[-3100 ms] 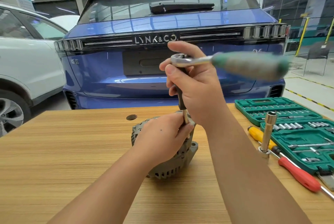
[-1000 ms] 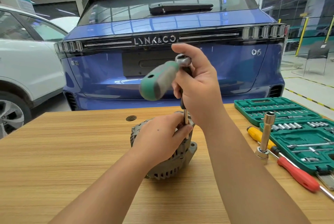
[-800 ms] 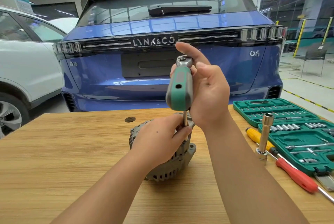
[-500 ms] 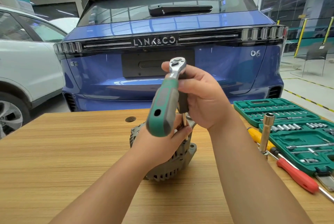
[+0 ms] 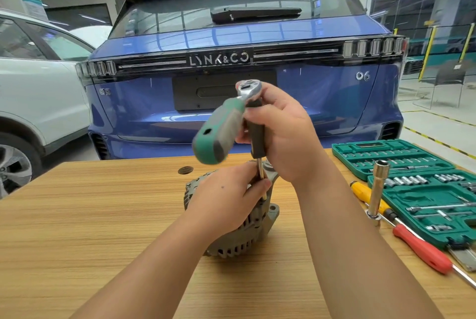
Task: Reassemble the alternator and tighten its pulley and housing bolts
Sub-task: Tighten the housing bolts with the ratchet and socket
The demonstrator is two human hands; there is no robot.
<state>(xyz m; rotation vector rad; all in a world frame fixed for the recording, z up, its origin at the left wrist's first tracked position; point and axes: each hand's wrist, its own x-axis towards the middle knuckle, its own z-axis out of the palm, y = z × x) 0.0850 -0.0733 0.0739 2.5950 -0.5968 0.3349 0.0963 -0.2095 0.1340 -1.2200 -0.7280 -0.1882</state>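
A grey alternator [image 5: 247, 231] stands on the wooden table [image 5: 90, 215], mid-frame. My left hand [image 5: 226, 197] lies over its top, fingers curled round the housing and the thin metal shaft [image 5: 260, 171] of the extension. My right hand [image 5: 280, 133] grips the black upright extension handle [image 5: 257, 138] above the alternator, just under the chrome ratchet head [image 5: 248, 86]. The ratchet's green and grey handle [image 5: 219, 133] points down to the left, blurred. The bolt under the tool is hidden by my left hand.
An open green socket set [image 5: 422, 184] lies at the right. Beside it a tall chrome socket [image 5: 377, 189] stands upright, with a yellow-handled screwdriver [image 5: 365, 195] and a red-handled screwdriver [image 5: 422, 251]. A blue car [image 5: 244, 61] stands behind the table, a white car [image 5: 38, 86] at the left.
The ratchet handle has swung round the upright extension, from pointing right, past the near side, to pointing left-down. Both hands stay on the alternator and extension.
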